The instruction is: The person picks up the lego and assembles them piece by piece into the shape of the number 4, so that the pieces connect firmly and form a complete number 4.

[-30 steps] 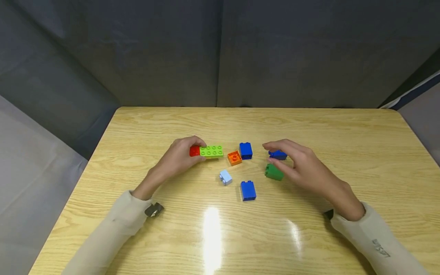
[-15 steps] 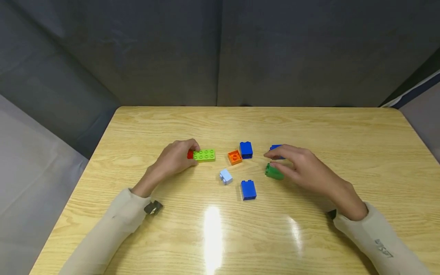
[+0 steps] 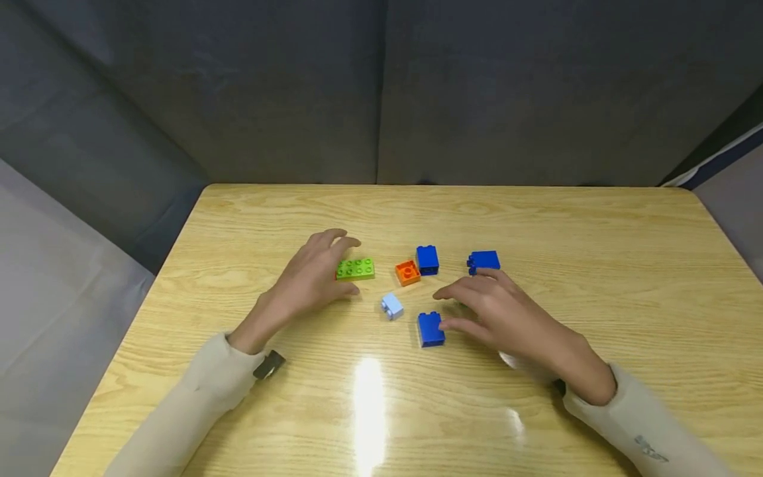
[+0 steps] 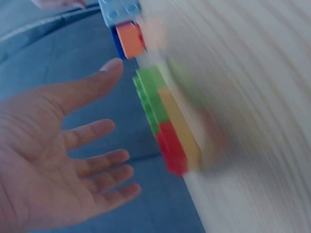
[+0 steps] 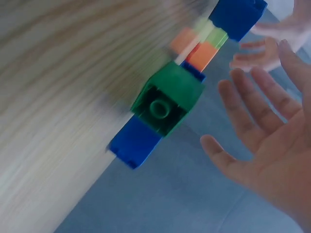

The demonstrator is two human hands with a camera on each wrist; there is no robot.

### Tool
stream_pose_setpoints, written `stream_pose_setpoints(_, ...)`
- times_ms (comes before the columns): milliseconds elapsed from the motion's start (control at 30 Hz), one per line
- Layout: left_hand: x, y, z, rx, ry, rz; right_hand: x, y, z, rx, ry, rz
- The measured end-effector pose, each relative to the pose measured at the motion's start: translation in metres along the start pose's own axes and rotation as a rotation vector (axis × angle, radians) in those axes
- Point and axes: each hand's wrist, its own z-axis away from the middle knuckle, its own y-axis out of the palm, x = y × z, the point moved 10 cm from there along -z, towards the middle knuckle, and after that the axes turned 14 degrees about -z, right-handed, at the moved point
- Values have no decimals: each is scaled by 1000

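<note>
My left hand (image 3: pixel 306 278) spreads its fingers around a lime green brick (image 3: pixel 356 269) without gripping it. In the left wrist view, the lime green brick and a red brick (image 4: pixel 171 149) sit side by side on a yellow brick (image 4: pixel 181 130), and the hand is apart from them. My right hand (image 3: pixel 507 318) hovers with loose fingers over the table, its thumb tip by a blue brick (image 3: pixel 431 330). A dark green brick (image 5: pixel 182 87) lies hollow side toward the right wrist camera, apart from the palm; the hand hides it in the head view.
Between the hands lie a light blue brick (image 3: pixel 392 306), an orange brick (image 3: pixel 408 272) turned hollow side up, and a blue brick (image 3: pixel 427 260) standing beside it. Another blue brick (image 3: pixel 484 260) lies beyond the right hand. Grey curtains stand behind the wooden table (image 3: pixel 268 212).
My left hand first drew the joined bricks slightly left and nearer, then let go and spread its fingers. My right hand moved left and nearer from the dark green brick, toward the near blue brick.
</note>
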Motion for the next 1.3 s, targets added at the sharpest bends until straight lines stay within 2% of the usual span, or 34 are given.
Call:
stream_pose_setpoints(133, -31, -5, 2, -59, 144, -56, 6, 6, -3, 10, 19, 13)
stream_pose_setpoints(267, -56, 1, 6, -45, 279, -92, 11, 12, -5, 22, 15, 14)
stream_pose_setpoints(533, -69, 25, 3, 149, 327, -81, 11, 34, 0, 134, 60, -6)
stream_pose_setpoints(633, -76, 31, 4, 181, 369, -69, 11, 38, 1, 162, 71, -45)
stream_pose_setpoints(733, -80, 33, 6, 185, 397, -59, 10, 40, 1, 182, 79, -77)
stream_pose_setpoints(833, -81, 33, 6, 183, 407, -53, 10, 41, 1, 198, 88, -85)
stream_pose_setpoints(933, -78, 34, 5, 214, 375, -15, 9, 41, 1, 203, 103, -85)
stream_pose_setpoints(1067, -69, 35, 3, 261, 293, 104, 4, 41, 0, 195, 156, -125)
stream_pose_setpoints(1167, -63, 32, 1, 248, 258, 183, 1, 38, -1, 168, 176, -163)
stream_pose_setpoints(1300, -59, 27, -2, 222, 225, 303, 1, 27, -3, 97, 154, -168)
